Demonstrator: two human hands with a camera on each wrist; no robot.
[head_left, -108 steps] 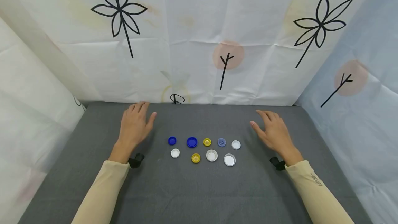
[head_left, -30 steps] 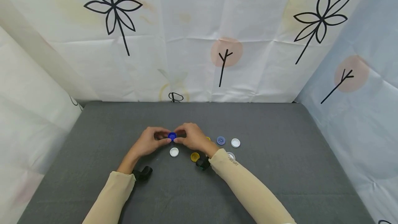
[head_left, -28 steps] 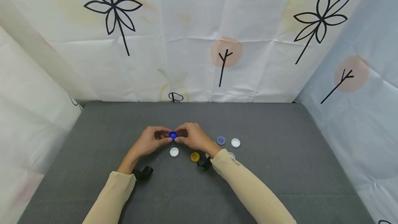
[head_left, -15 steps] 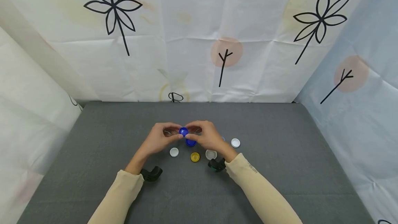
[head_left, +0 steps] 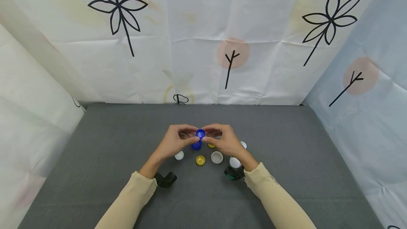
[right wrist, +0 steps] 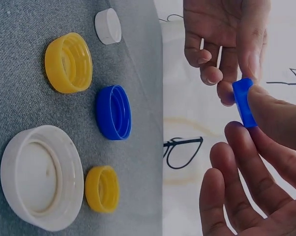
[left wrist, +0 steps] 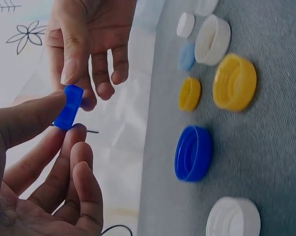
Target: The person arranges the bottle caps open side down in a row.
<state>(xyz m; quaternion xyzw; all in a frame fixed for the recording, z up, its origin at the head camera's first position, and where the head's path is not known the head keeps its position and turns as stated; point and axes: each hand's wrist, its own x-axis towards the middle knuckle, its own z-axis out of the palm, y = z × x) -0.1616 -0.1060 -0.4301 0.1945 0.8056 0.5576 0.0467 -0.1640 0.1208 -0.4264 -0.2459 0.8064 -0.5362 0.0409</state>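
Observation:
A small blue bottle cap (head_left: pixel 200 133) is pinched between the thumbs and fingers of both hands, raised above the table. My left hand (head_left: pixel 174 140) grips its left side, and my right hand (head_left: pixel 226 140) its right side. In the left wrist view the held cap (left wrist: pixel 68 107) appears edge-on. Below the hands lies a larger blue cap (head_left: pixel 196 145), partly covered in the head view. A small yellow cap (head_left: pixel 211 145) sits to its right. The light blue cap (left wrist: pixel 186 56) is hidden from the head view but shows in the left wrist view.
On the grey table (head_left: pixel 203 200), nearer to me, lie a white cap (head_left: pixel 179 155), a yellow cap (head_left: pixel 200 160), a larger whitish cap (head_left: pixel 217 157) and another white cap (head_left: pixel 235 162). A further white cap (head_left: pixel 243 145) peeks out beyond my right wrist. Printed cloth (head_left: pixel 197 73) hangs behind.
At first both hands were apart and the small blue cap lay on the table. Since about a second ago, both hands have carried it rightward, from near the white cap to above the larger blue cap.

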